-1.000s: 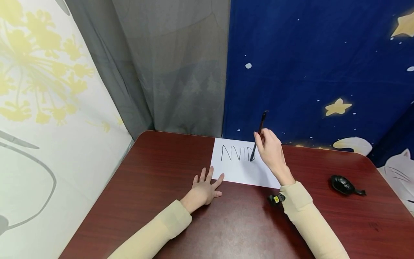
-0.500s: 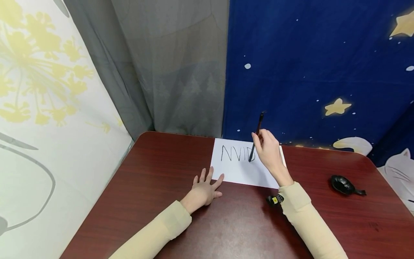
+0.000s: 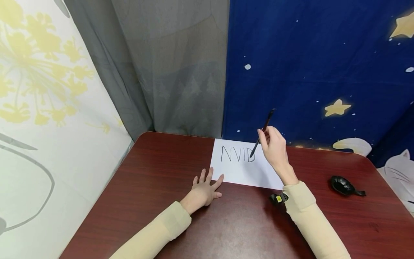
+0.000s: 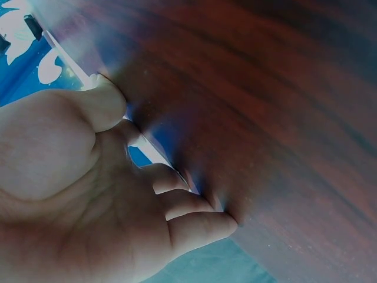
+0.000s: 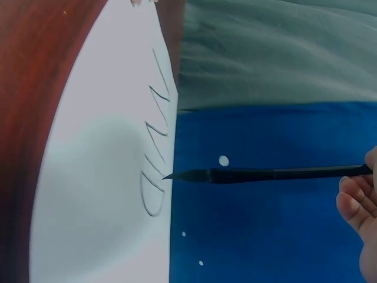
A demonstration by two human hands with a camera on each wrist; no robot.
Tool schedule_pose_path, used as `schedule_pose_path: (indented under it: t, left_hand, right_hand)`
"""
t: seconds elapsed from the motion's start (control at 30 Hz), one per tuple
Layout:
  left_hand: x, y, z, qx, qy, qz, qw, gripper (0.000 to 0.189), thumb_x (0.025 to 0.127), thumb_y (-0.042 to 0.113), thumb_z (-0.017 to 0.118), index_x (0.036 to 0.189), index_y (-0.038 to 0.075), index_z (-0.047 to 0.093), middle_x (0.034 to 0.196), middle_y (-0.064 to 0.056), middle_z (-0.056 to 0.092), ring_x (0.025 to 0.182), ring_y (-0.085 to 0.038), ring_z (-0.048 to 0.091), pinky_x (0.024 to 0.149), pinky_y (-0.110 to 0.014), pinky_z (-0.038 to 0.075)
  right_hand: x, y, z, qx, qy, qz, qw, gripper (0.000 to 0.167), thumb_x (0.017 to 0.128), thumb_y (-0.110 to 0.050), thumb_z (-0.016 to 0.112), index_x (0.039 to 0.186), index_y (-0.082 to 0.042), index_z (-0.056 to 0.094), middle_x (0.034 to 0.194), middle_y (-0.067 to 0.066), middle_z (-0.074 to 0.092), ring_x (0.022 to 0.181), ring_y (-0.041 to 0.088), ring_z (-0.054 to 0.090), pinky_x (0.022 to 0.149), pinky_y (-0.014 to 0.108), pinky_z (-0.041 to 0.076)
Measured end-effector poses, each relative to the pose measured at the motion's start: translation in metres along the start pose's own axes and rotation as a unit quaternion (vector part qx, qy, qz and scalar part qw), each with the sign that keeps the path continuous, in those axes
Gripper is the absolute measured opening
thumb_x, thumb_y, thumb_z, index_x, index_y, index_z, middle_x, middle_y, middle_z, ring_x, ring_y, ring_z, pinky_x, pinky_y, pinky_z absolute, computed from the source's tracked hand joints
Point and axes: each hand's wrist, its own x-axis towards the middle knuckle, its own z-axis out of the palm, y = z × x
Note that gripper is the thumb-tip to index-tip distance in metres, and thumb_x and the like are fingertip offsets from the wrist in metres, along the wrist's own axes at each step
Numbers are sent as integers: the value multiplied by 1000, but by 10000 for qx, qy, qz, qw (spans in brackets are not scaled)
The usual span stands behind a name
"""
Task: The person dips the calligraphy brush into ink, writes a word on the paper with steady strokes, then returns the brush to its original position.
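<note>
A dark-handled writing brush (image 3: 267,122) is pinched in my right hand (image 3: 275,147), tilted with its top end leaning right. In the right wrist view the brush (image 5: 253,175) has its pointed dark tip close over the written strokes. Under it lies a white sheet of paper (image 3: 233,172) bearing the thin dark letters "NVID" across its upper part. My left hand (image 3: 203,190) rests at the sheet's lower left corner with fingers spread. The left wrist view shows that hand (image 4: 118,194) palm side, its fingertips down at the tabletop and paper edge.
The reddish-brown wooden table (image 3: 161,169) reaches back to a grey curtain (image 3: 184,72) and a blue starry curtain (image 3: 291,72). A small black dish with a short handle (image 3: 344,185) sits on the right side. A dark device with a yellow mark (image 3: 279,198) is at my right wrist.
My right hand has shifted slightly right and up with the brush, which leans further right now. The D's lower curve shows closed. The left hand has stayed still.
</note>
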Motion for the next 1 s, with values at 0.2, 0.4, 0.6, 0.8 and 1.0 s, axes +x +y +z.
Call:
schedule_pose_path:
  t: [0.2, 0.4, 0.6, 0.8, 1.0]
  left_hand:
    - [6, -3, 5, 44, 36, 40, 10000, 67, 104, 54, 37, 162, 41, 6, 169, -7, -7, 155, -31, -3, 121, -52, 16]
    - [12, -5, 10, -1, 7, 74, 10000, 67, 105, 53, 37, 162, 41, 5, 169, -7, -8, 155, -31, -5, 121, -52, 14]
    - [8, -4, 7, -55, -39, 83, 9999, 68, 104, 53, 37, 163, 41, 5, 169, -7, -9, 154, -32, -6, 121, -52, 14]
    - [2, -1, 0, -29, -73, 29, 10000, 67, 105, 51, 38, 162, 41, 4, 169, -6, -9, 155, -31, -5, 121, -51, 14]
    - [10, -4, 9, -149, -34, 94, 9998, 68, 104, 52, 39, 163, 41, 7, 169, -7, -9, 154, -31, -6, 121, -52, 12]
  right_hand:
    - [9, 7, -12, -45, 165, -22, 9999, 20, 102, -14, 63, 92, 3, 62, 78, 15, 57, 67, 25, 55, 61, 25, 38]
    - [13, 14, -22, -119, 96, 10, 9999, 21, 102, -16, 62, 97, 5, 63, 83, 17, 60, 71, 28, 59, 64, 31, 43]
    - [13, 23, -26, -216, -17, 99, 9997, 19, 103, -12, 61, 99, 7, 63, 87, 20, 62, 74, 30, 64, 66, 38, 49]
    - [10, 31, -26, -220, -76, 123, 9997, 18, 102, -8, 60, 101, 9, 63, 90, 21, 63, 75, 31, 64, 69, 20, 43]
    - [4, 36, -23, -232, -196, 143, 9994, 15, 101, -4, 58, 102, 10, 62, 91, 22, 63, 76, 31, 62, 68, 15, 38]
